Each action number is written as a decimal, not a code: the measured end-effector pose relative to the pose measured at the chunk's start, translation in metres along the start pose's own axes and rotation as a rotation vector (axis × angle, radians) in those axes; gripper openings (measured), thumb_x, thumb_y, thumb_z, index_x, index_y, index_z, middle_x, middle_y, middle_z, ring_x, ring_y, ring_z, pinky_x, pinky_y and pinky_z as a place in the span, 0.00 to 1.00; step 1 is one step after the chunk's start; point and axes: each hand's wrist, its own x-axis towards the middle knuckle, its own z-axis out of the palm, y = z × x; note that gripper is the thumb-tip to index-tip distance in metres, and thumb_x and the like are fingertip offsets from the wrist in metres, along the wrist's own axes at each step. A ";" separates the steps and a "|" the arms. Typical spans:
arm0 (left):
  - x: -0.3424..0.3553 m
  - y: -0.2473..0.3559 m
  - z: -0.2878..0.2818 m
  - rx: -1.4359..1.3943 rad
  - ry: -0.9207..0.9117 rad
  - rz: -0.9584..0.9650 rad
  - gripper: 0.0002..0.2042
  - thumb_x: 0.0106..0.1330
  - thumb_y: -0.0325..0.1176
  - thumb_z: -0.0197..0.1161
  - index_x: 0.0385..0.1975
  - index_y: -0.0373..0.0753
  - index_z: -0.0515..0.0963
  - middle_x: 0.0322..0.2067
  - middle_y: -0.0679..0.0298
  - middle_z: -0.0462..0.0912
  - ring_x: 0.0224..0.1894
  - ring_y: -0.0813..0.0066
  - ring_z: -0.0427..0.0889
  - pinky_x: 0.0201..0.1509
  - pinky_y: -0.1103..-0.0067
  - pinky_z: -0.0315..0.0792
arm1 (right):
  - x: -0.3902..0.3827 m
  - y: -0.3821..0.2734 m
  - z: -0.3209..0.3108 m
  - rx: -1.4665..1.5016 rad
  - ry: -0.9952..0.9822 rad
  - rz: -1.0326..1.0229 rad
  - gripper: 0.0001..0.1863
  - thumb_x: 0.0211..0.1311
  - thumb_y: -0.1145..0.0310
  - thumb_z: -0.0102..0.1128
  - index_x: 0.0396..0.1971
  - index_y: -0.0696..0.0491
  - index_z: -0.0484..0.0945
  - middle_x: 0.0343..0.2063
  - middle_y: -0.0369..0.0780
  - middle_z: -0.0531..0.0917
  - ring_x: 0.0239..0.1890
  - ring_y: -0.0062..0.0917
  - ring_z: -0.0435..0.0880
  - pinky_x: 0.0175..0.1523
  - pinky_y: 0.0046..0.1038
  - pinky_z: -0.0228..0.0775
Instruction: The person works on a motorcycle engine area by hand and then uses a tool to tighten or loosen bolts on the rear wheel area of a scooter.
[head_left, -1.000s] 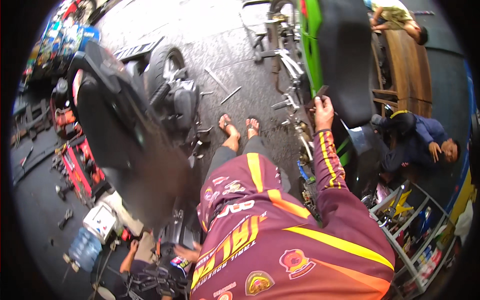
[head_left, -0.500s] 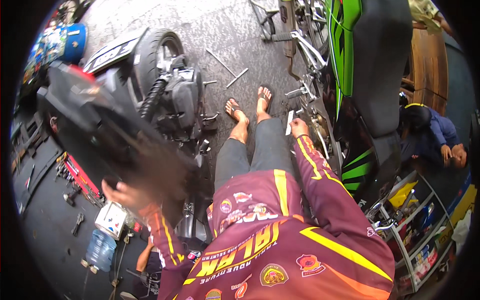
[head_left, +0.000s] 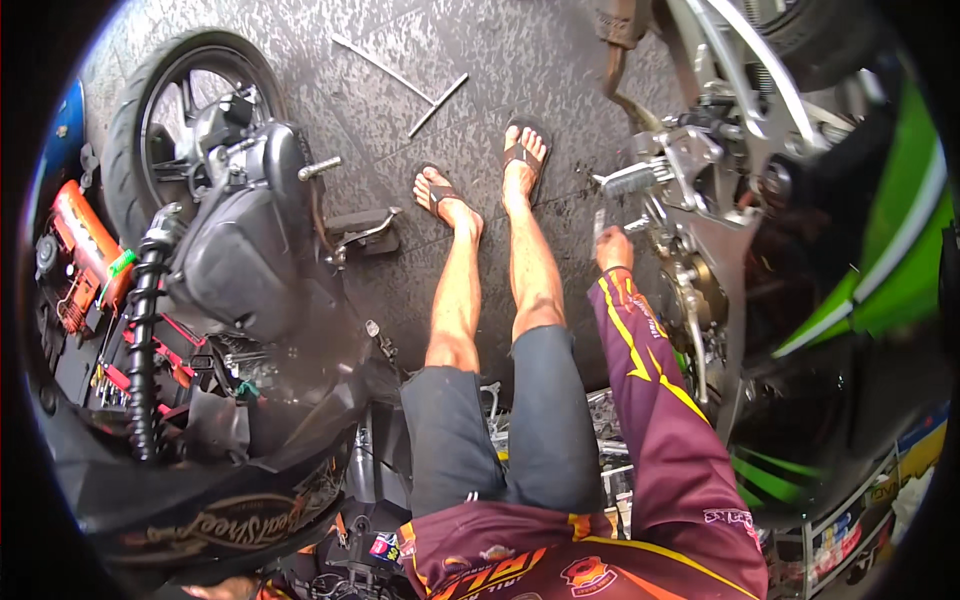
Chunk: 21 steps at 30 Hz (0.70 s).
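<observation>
My right hand (head_left: 614, 250) hangs beside the green-and-black motorcycle, its fingers closed on a small flat pale strip (head_left: 600, 222). Close to that hand are the motorcycle's footpeg (head_left: 638, 178) and bare metal engine side. At the lower left edge only a sliver of my left hand (head_left: 222, 589) shows, just below a black motorcycle seat (head_left: 240, 520) with printed lettering. Its fingers are mostly cut off, and whether it touches the seat cannot be told. A partly stripped scooter stands on my left, with its engine cover (head_left: 240, 250), rear wheel (head_left: 135, 150) and black shock absorber (head_left: 148, 340) exposed.
A long T-handle wrench (head_left: 434, 104) lies on the dark, worn floor ahead of my sandalled feet (head_left: 525, 155). Left of the scooter are an orange tool or machine (head_left: 85, 250) and red-handled tools. A metal rack (head_left: 850, 530) with goods stands at the lower right.
My view has swung, bringing both machines and my legs closer in the picture. The left hand, spread near the dark seat before, is now almost out of view. The right hand still holds the strip.
</observation>
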 end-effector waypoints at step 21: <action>-0.002 0.042 0.001 -0.467 0.064 -0.600 0.30 0.74 0.47 0.33 0.65 0.27 0.53 0.64 0.47 0.56 0.64 0.57 0.61 0.68 0.65 0.60 | -0.175 -0.376 -0.104 0.587 -0.314 -0.783 0.15 0.66 0.57 0.52 0.34 0.56 0.77 0.27 0.47 0.81 0.31 0.37 0.82 0.38 0.32 0.71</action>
